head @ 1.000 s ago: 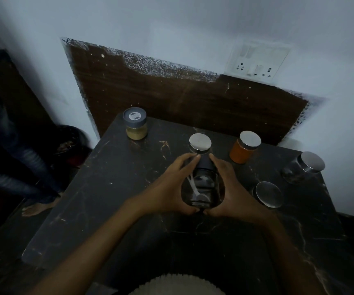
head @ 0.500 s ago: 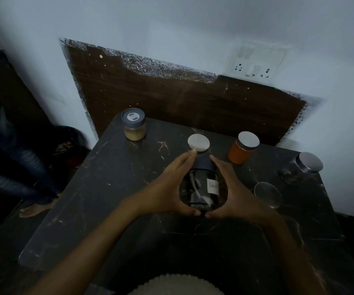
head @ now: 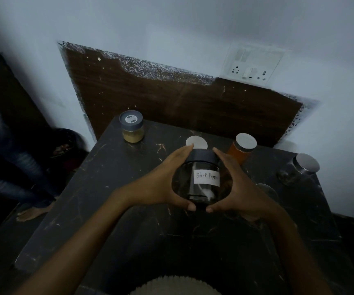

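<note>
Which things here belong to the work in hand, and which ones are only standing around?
In hand:
Black Pepper jar, held between the left hand and the right hand.

Standing about:
yellow-powder jar, grey lid; orange-powder jar, silver lid; silver-lidded jar behind the hands; far-right jar, silver lid; wall socket.

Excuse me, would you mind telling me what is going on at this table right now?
A person is holding a clear jar with a dark lid between the left hand and right hand, fingers and thumbs curved round it. Its label, reading "Black Pepper", faces the camera. Whether it is resting on the dark table or raised slightly is hard to tell. A jar of yellow powder, an orange jar and a dark jar stand behind it, untouched.
</note>
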The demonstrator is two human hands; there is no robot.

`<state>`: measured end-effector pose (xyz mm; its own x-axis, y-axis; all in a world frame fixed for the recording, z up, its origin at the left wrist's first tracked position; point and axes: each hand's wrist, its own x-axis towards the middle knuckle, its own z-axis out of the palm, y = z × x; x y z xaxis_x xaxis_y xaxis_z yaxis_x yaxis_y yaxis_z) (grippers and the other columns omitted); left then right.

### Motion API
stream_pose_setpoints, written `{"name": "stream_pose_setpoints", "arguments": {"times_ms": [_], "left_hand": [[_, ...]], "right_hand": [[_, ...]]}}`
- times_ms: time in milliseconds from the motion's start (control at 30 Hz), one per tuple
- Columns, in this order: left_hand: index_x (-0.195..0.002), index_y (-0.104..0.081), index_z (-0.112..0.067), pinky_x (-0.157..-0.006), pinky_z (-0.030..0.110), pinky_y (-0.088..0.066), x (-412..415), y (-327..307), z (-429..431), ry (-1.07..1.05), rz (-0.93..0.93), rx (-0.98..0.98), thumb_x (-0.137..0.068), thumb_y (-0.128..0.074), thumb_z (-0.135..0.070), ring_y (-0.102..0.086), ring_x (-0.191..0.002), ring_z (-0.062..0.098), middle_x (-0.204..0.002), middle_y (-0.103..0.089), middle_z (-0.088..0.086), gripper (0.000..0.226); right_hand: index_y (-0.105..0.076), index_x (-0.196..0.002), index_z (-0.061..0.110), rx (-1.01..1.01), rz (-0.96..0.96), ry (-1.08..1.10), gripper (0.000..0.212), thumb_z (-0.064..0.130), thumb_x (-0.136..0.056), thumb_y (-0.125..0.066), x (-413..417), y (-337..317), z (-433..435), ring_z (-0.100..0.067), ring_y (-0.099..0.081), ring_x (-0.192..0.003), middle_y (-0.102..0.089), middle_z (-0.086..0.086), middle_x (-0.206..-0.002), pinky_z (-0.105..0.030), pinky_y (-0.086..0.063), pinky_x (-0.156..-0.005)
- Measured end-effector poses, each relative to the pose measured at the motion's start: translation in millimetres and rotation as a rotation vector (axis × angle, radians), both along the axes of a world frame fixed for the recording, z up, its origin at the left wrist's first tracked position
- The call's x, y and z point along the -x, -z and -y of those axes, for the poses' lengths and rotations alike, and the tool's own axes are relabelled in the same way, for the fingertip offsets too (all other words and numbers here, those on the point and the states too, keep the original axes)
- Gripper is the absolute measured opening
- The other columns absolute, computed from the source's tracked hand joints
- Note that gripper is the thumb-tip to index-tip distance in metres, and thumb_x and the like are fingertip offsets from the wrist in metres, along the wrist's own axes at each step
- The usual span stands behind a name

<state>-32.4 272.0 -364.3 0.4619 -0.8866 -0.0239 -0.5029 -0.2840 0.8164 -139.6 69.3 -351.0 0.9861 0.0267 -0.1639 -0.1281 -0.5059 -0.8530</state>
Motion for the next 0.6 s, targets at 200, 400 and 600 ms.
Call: {"name": "stream_pose_setpoints", "arguments": {"times_ms": [200, 400, 600], "left_hand": [[-0.146, -0.002, -0.035, -0.107, 0.014, -0.030, -7.2, -19.4, 5.7, -0.021, 0.012, 0.062, -0.060, -0.086, -0.025, -0.028, -0.131, -0.007, -0.137, -0.011, -0.041, 0.121], [-0.146, -0.002, -0.037, -0.106, 0.012, -0.031, -25.0, -74.2, 17.2, -0.021, 0.095, 0.174, -0.061, -0.087, -0.022, -0.026, -0.133, -0.008, -0.144, -0.011, -0.035, 0.121], [-0.147, 0.004, -0.039, -0.115, 0.036, -0.027, -57.1, -148.1, 34.9, -0.029, 0.328, 0.233, -0.062, -0.086, -0.025, -0.010, -0.142, 0.000, -0.156, -0.002, -0.019, 0.124]], "right_hand": [[0.004, -0.140, 0.041, 0.238, 0.121, -0.030, 0.128, 0.029, -0.052, -0.088, -4.6, -22.1, 0.2, 0.029, -0.019, -0.103, -0.010, 0.028, -0.128, 0.013, -0.022, -0.079], [0.011, -0.138, 0.043, 0.351, 0.246, -0.028, 0.131, 0.038, -0.049, -0.086, -21.6, -83.5, 12.0, 0.035, -0.014, -0.110, -0.004, 0.041, -0.125, 0.009, -0.029, -0.082], [0.013, -0.133, 0.051, 0.511, 0.419, 0.031, 0.128, 0.038, -0.053, -0.086, -46.8, -153.6, 22.3, 0.006, -0.027, -0.118, -0.007, 0.032, -0.136, -0.008, -0.033, -0.091]]}}
